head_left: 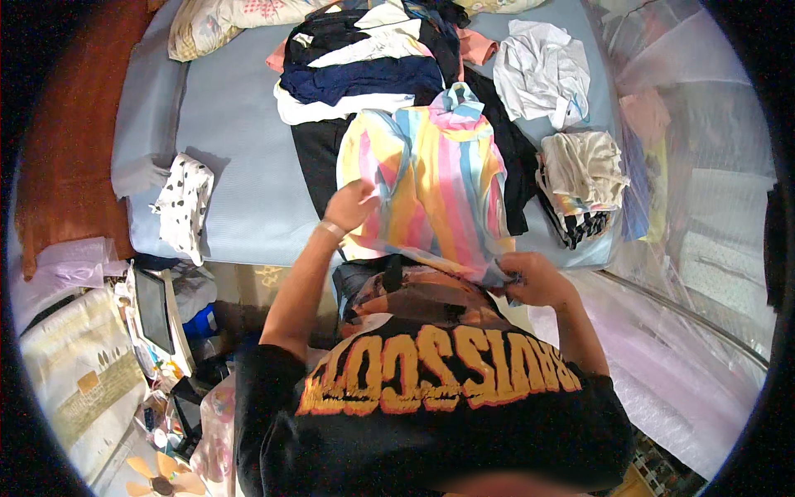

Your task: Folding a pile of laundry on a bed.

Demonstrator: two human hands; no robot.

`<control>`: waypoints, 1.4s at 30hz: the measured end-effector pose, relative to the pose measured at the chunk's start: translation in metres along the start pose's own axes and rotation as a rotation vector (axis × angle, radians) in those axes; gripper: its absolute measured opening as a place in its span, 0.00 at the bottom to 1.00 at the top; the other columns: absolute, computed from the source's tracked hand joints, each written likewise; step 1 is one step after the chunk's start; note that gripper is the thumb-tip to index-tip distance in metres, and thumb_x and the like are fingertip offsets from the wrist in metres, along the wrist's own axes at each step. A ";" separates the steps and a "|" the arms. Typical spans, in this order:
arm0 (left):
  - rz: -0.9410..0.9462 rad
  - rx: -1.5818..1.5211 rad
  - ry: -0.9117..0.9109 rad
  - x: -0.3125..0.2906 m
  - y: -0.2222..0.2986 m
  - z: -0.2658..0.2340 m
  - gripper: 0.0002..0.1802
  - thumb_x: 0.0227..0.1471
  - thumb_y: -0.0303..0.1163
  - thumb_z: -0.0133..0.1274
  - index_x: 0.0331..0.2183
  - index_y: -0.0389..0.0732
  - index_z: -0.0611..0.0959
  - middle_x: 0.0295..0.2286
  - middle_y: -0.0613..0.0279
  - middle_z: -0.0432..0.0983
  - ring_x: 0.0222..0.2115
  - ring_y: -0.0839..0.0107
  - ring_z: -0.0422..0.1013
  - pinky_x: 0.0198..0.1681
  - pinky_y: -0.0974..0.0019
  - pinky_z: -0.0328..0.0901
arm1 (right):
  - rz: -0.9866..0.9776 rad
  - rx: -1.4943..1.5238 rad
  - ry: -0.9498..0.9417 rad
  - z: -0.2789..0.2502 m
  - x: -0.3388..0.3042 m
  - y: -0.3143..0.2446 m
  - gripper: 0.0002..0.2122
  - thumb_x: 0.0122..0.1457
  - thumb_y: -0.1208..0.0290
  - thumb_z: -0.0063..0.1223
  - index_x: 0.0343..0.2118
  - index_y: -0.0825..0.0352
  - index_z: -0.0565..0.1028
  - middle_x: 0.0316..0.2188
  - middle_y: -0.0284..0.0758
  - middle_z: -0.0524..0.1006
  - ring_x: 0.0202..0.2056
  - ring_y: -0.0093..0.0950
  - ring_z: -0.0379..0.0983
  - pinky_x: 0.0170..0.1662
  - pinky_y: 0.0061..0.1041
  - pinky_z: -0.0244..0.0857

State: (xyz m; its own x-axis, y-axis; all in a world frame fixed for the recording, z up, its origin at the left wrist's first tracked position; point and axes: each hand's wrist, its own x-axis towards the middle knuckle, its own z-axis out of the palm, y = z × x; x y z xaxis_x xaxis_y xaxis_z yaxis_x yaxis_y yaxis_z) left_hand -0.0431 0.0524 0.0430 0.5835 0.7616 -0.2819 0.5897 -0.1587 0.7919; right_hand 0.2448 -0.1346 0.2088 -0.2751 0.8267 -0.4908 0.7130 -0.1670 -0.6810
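A pastel striped shirt (431,182) in yellow, pink and blue lies spread at the near edge of the bed, its collar at the far end. My left hand (352,205) is closed at the shirt's left side, fingers pinched on the cloth. At the near right corner, my right hand (537,280) grips the hem, which lifts a little off the bed toward me. Dark trousers (319,157) lie under the shirt and show on both sides of it.
Beyond the shirt is a heap of clothes (364,79). On the right sit a crumpled white garment (542,70) and a folded stack (584,170). A spotted white folded cloth (184,203) lies left on the blue bed (240,149). Sheer netting (696,166) hangs along the right.
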 end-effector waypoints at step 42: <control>-0.303 -0.500 0.340 0.101 -0.034 0.077 0.09 0.40 0.32 0.55 0.21 0.36 0.76 0.15 0.63 0.71 0.17 0.68 0.67 0.23 0.70 0.63 | 0.207 0.376 0.081 -0.004 -0.006 0.030 0.10 0.37 0.76 0.53 0.27 0.69 0.71 0.20 0.40 0.71 0.23 0.32 0.68 0.28 0.27 0.61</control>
State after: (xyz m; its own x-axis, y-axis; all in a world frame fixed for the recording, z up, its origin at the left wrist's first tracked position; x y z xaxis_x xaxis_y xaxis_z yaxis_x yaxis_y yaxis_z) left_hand 0.0389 0.0867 -0.0536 0.1763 0.8950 -0.4097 0.3224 0.3407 0.8832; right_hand 0.2702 -0.1428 0.1932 -0.0889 0.7922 -0.6038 0.4592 -0.5053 -0.7306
